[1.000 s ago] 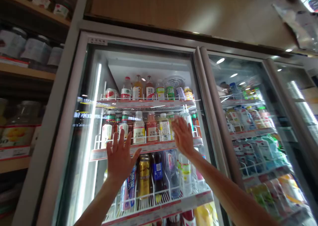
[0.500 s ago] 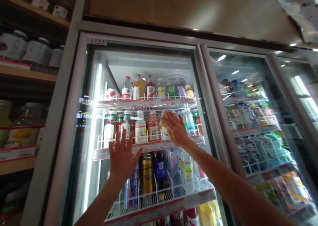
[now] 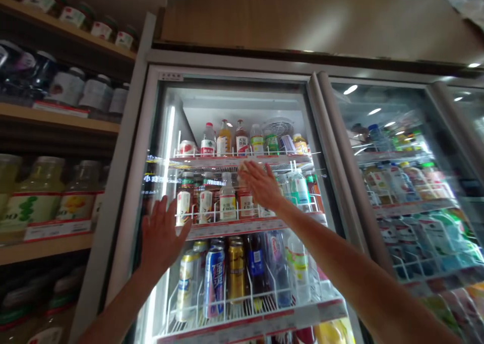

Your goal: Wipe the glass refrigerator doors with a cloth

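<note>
A closed glass fridge door [image 3: 242, 94] stands in front of me, with lit drink shelves behind it. My right hand [image 3: 261, 186] is up at the middle of the glass, pressing a small pale cloth [image 3: 243, 168] under its fingers. Most of the cloth is hidden by the hand. Lower and to the left, my left hand [image 3: 162, 235] is held up with its fingers stretched out and holds nothing. Its palm faces the glass near the door's left side; whether it touches the pane I cannot tell.
Behind the glass are bottles [image 3: 228, 197] and cans [image 3: 215, 281] on wire racks. A vertical door handle strip [image 3: 333, 147] separates this door from another fridge door [image 3: 381, 102] on the right. Wooden shelves [image 3: 60, 118] with jars and bottles stand at left.
The view has shifted, so the fridge appears farther right. My right hand with the cloth has moved left across the glass. My left hand has moved left, towards the door's left edge.
</note>
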Tool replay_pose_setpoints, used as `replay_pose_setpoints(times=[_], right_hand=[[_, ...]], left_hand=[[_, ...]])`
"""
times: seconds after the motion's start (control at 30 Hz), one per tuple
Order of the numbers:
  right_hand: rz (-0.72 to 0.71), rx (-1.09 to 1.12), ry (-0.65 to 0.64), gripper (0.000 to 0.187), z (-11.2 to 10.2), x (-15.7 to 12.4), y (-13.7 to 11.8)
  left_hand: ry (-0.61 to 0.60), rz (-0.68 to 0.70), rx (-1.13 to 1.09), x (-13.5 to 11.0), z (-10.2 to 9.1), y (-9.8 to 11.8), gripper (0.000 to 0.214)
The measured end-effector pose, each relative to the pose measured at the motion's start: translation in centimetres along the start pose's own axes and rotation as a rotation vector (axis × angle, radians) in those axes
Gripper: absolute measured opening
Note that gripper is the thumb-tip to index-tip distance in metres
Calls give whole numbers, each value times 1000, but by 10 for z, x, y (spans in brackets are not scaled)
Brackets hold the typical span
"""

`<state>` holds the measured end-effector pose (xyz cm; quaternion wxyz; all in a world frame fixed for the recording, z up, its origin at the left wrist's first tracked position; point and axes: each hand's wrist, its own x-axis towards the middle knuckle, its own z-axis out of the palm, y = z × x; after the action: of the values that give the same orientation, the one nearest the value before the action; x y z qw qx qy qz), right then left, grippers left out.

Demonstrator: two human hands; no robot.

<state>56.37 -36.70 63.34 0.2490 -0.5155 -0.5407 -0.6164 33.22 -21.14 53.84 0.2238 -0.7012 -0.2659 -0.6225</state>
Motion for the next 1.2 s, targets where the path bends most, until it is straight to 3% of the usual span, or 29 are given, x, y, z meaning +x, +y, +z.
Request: replay_pose_setpoints(times=[0.07, 0.13, 0.17, 0.27, 0.33, 0.4, 0.5, 0.57, 0.73, 0.8, 0.87, 1.0, 1.13, 1.2], right_hand=[[220, -3, 48, 46, 1, 16, 1], [316, 16, 65, 45, 5, 30, -10], [265, 34, 50, 45, 8, 35, -21], [-116, 105, -43, 44, 18, 40, -63], [-278, 135, -82, 44, 22, 46, -84], [-221, 144, -69, 44, 23, 61, -93], [-3, 155, -11, 44, 27, 86, -100], [-30, 180, -19, 44, 33, 89, -115], [-474, 290, -58, 37, 50, 35, -183], [-573, 331, -51, 33, 55, 17, -200], [-530, 352, -42, 33, 56, 11, -206], [-280, 367, -54, 39, 54, -9, -217], [-526, 428, -138, 41, 48, -82, -240], [-589, 440, -138, 40, 43, -109, -239]], left_hand=[[-20, 0, 15, -2, -4, -7, 62], [-31, 28, 31, -9, -6, -12, 61], [-36, 47, 39, -13, -7, -16, 60], [-41, 79, 62, -23, -12, -28, 58], [-22, 75, 74, -25, -19, -37, 58], [13, 53, 77, -25, -28, -45, 59], [50, 14, 73, -23, -42, -53, 60], [67, 7, 68, -25, -48, -56, 60], [91, -11, 90, -42, -61, -72, 57], [85, -20, 108, -49, -65, -78, 56], [85, -16, 119, -53, -68, -82, 56], [82, -6, 126, -63, -67, -84, 55], [37, 37, 127, -81, -64, -81, 55], [15, 79, 125, -90, -62, -78, 54]])
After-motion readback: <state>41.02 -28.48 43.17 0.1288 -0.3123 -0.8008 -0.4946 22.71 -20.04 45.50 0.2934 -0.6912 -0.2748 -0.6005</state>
